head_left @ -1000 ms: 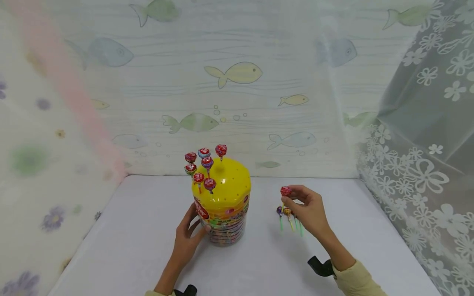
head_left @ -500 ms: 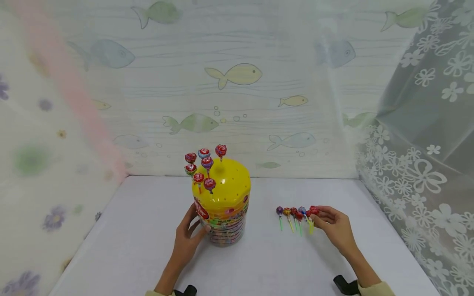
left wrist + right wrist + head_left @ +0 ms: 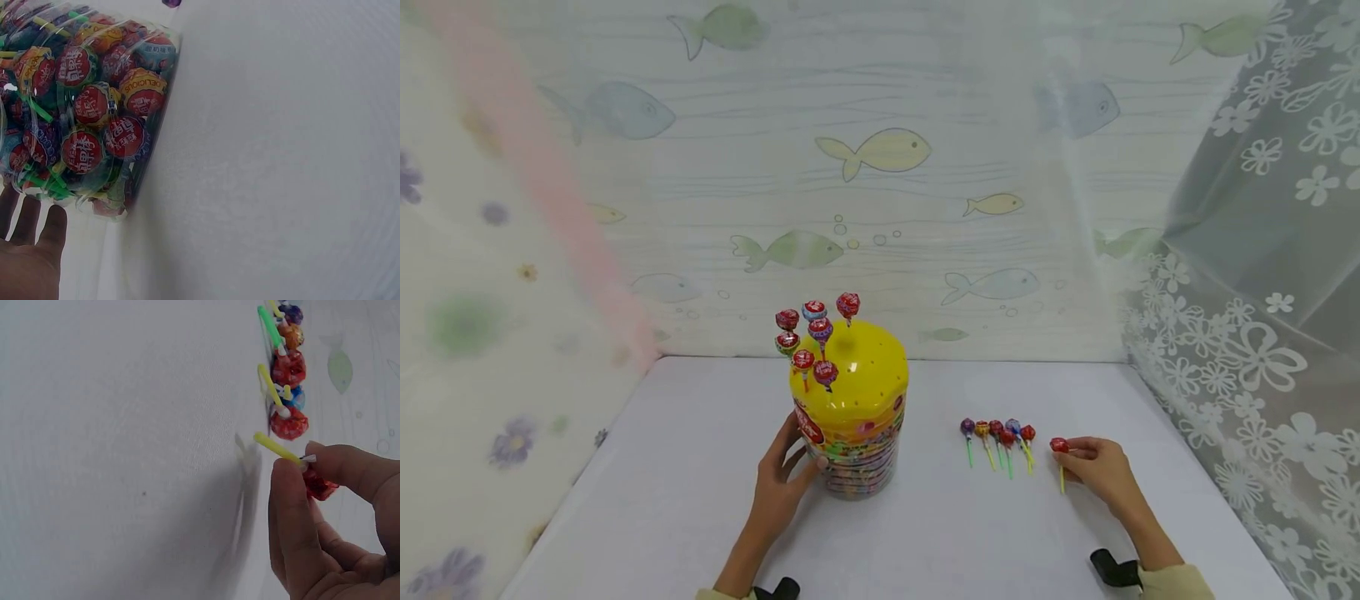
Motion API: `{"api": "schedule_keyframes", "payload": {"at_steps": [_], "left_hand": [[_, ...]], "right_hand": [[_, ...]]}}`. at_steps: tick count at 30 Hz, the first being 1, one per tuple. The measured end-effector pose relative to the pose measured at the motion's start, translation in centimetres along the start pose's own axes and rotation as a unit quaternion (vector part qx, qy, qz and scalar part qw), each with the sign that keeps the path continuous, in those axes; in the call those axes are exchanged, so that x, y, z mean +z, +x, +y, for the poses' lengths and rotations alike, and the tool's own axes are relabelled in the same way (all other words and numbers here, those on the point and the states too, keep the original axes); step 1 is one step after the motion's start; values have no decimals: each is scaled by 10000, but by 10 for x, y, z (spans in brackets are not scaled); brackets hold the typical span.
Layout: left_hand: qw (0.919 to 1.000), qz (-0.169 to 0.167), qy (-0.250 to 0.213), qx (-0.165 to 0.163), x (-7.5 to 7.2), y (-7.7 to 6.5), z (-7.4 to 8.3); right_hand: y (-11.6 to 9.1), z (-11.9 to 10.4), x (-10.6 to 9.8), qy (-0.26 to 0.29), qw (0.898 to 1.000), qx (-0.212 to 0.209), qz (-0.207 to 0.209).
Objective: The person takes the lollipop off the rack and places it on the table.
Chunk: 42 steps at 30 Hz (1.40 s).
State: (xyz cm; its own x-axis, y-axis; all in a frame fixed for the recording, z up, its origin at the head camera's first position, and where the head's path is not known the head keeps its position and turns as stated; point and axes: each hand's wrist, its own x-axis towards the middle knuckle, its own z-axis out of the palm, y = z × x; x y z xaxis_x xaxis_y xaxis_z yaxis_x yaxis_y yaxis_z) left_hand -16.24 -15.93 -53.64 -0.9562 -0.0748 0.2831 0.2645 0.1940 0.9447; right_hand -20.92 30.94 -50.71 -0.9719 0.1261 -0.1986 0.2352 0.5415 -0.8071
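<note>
A clear ribbed jar (image 3: 861, 471) packed with lollipops, under a yellow lid (image 3: 868, 367), stands upright left of the middle. Several wrapped lollipops (image 3: 825, 375) stick up from the lid's left part. My left hand (image 3: 778, 487) holds the jar's lower left side, thumb at the front; in the left wrist view its fingers (image 3: 53, 228) reach to the jar wall. Between thumb and fingers my right hand (image 3: 1101, 471) pinches a red lollipop (image 3: 1059, 446) just below its head. The yellow stick (image 3: 275, 447) points down, close to the table.
A row of several lollipops (image 3: 1006, 437) lies on the white table (image 3: 940, 533) between the jar and my right hand, sticks toward me. A fish-patterned curtain (image 3: 880, 200) hangs behind; a flowered sheet (image 3: 1255, 350) borders the right side.
My right hand, with a red lollipop, has moved right and down from above the row to a spot beside the row's right end. My left hand and the jar stay put.
</note>
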Motion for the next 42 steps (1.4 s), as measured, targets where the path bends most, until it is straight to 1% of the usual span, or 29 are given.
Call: {"api": "schedule_keyframes", "payload": {"at_steps": [3, 9, 18, 33, 42], "left_hand": [[10000, -10, 32, 10, 0, 0, 1], [9999, 20, -4, -98, 0, 0, -1], [9998, -8, -55, -189, 0, 0, -1], [9995, 17, -40, -299, -1, 0, -1], [9997, 19, -34, -225, -1, 0, -1]], "right_hand": [[5, 3, 0, -192, 9997, 171, -48], [12, 1, 6, -224, 9990, 373, -135], [19, -4, 9, -395, 9985, 351, -129], [25, -7, 18, -434, 9986, 265, -153], [24, -8, 15, -443, 9986, 236, -165]]}}
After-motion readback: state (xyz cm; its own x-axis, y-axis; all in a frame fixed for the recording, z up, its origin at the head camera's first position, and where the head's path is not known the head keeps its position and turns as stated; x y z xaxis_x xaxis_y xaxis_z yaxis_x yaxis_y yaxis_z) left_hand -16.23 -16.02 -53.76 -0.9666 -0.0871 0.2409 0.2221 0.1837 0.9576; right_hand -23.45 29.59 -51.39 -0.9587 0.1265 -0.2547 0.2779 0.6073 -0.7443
